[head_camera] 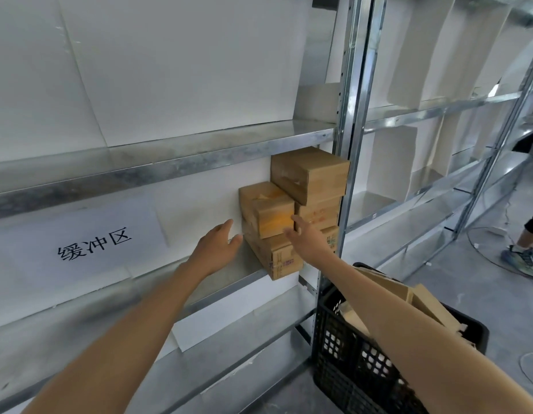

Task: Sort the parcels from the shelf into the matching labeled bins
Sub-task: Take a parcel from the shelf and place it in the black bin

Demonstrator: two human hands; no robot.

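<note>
- The fingers (230,227) of the left hand (219,248) are straight and spread, holding nothing, just beside the left side of the stacked parcels. Whether they touch cannot be told.
- The right hand (304,239) is also open and grips nothing, its fingertips at the front right edge of the small parcel (268,210).
- The small parcel sits on a larger parcel (277,255) at the right end of the shelf (223,279). A top parcel (310,171) leans out above, to the right.
- The step appears to be taking the small parcel. It would go best with one palm pressed on each side face, then a level pull forward, so the neighbouring boxes stay put.
- A black crate (363,369) holding cardboard stands near, below right.
</note>
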